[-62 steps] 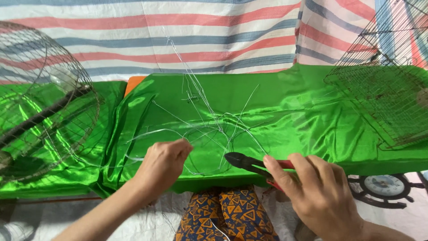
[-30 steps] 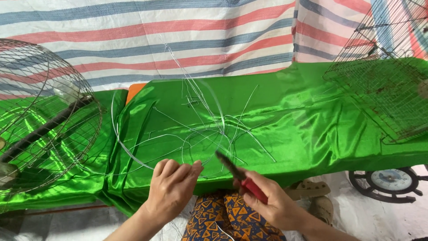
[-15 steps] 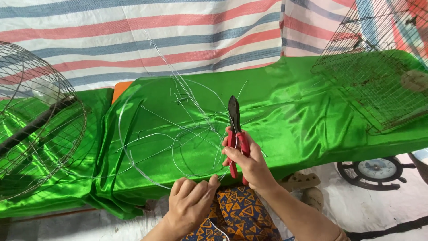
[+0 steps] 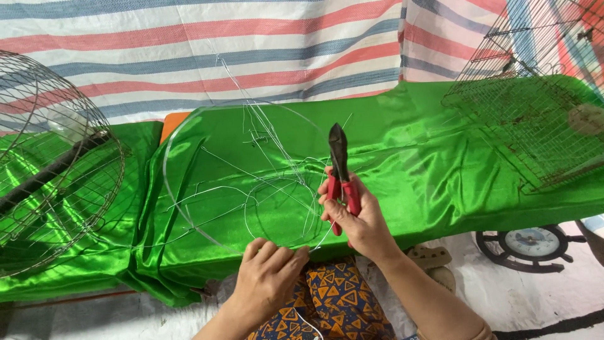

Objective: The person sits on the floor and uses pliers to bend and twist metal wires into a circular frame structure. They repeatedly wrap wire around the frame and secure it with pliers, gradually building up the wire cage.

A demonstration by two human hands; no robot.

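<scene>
The wire frame (image 4: 251, 189), a large hoop with thin loops and loose strands tangled inside it, lies on the green cloth (image 4: 428, 157) in the middle of the frame, its near edge reaching the cloth's front fold. The left hand (image 4: 270, 277), at lower centre, has its fingers curled together and pinched on the hoop's near rim. Just to its right, the right hand (image 4: 355, 217) is closed around the red handles of the pliers (image 4: 340, 170), fingers wrapped tight on them; the dark head points straight up, over the right side of the hoop. The head looks shut, though the tip is too small to tell surely.

Below the hands a patterned orange-and-blue fabric (image 4: 327, 302) shows at the bottom edge. At far left a round wire basket (image 4: 50, 164) sits on the cloth with a dark bar running through it. At upper right a rusty mesh cage (image 4: 535, 113) rests on the cloth. A striped tarp (image 4: 189, 50) in red, white and blue hangs behind everything. At lower right, on the pale floor, lies a dark wheel-shaped clock (image 4: 528, 245), with a beige sandal (image 4: 431, 258) nearer the right forearm.
</scene>
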